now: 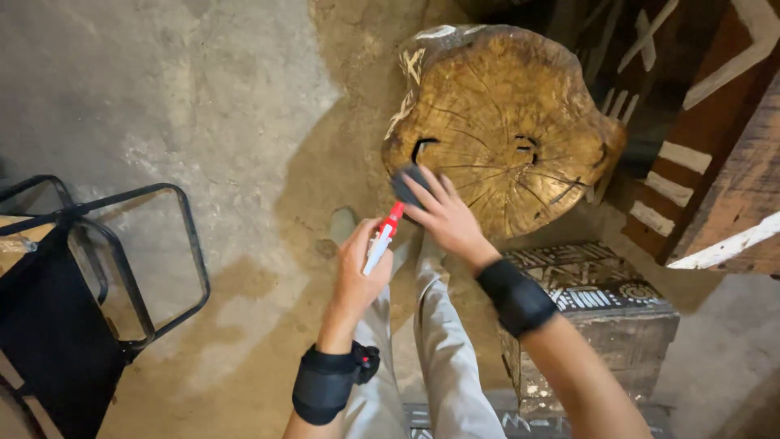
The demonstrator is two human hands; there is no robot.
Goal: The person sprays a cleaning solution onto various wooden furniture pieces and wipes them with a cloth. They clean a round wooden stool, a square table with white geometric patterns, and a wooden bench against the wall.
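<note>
My left hand [355, 272] is closed around a white tube with a red cap [382, 239], held upright in front of my knees. My right hand [445, 218] presses a dark grey pad [409, 184] against the near edge of a round cross-cut log slab [504, 122], which has radial cracks and a glossy golden surface. Both wrists wear black bands. The red cap sits just left of my right hand's fingers.
A black metal folding frame [122, 268] with dark fabric stands at the left on the concrete floor. A painted wooden block [601, 301] with white patterns lies under my right forearm. Dark boards with white stripes [691, 154] lean at the right.
</note>
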